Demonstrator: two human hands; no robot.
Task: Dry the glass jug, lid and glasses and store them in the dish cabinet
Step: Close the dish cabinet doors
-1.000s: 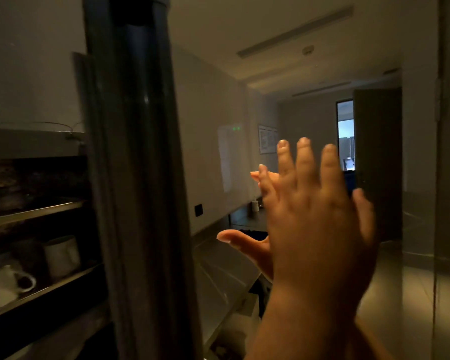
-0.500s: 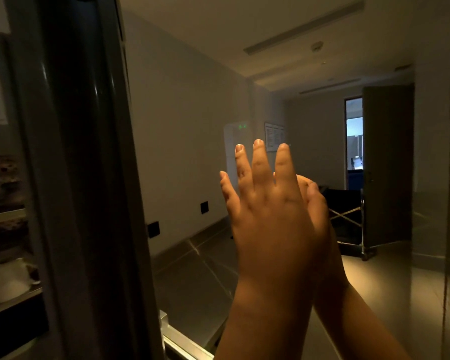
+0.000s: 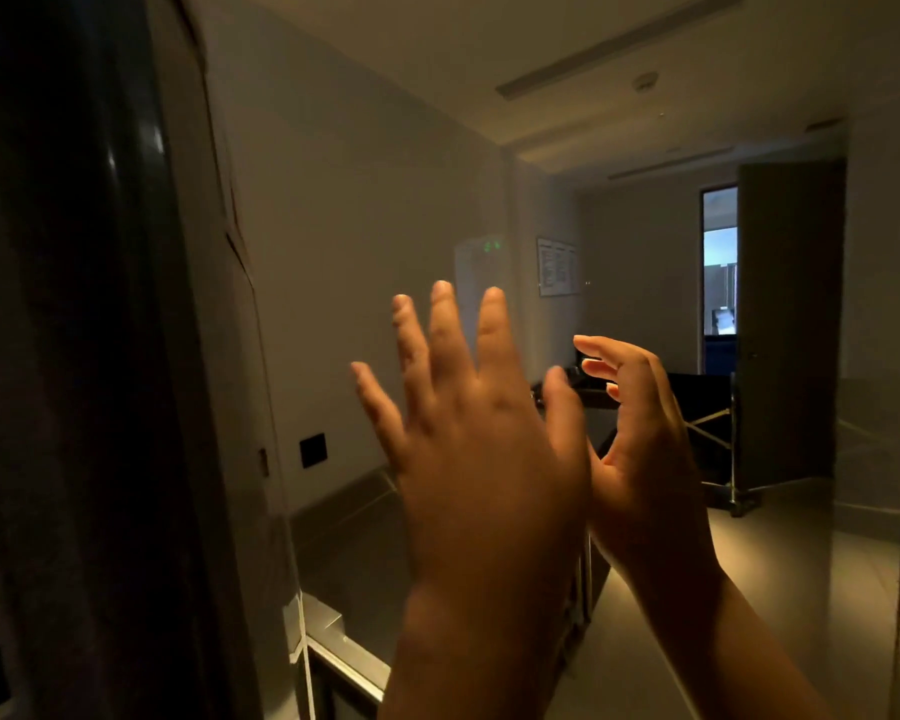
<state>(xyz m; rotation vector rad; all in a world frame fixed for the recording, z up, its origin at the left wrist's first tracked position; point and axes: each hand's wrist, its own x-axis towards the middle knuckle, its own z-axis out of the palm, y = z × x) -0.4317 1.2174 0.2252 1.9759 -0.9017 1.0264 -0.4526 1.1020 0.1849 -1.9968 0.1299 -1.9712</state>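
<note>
My left hand (image 3: 484, 459) is raised in front of me, back towards the camera, fingers spread and holding nothing. Just to its right and slightly farther off, my right hand (image 3: 640, 449) is also up, palm facing left, fingers loosely curved and empty. The two hands are a little apart. The tall dark edge of the dish cabinet (image 3: 74, 356) fills the left side of the view. No jug, lid or glasses show in this dim view.
A stainless steel counter (image 3: 354, 537) runs along the left wall below a black wall socket (image 3: 313, 450). Farther back stand a dark folding trolley (image 3: 707, 423) and an open door (image 3: 791, 324) beside a lit doorway (image 3: 719, 262). Bare floor lies to the right.
The view has swung right, so the cabinet shelves with white cups have slid out of sight. My hands, pressed together half a second ago, have come apart.
</note>
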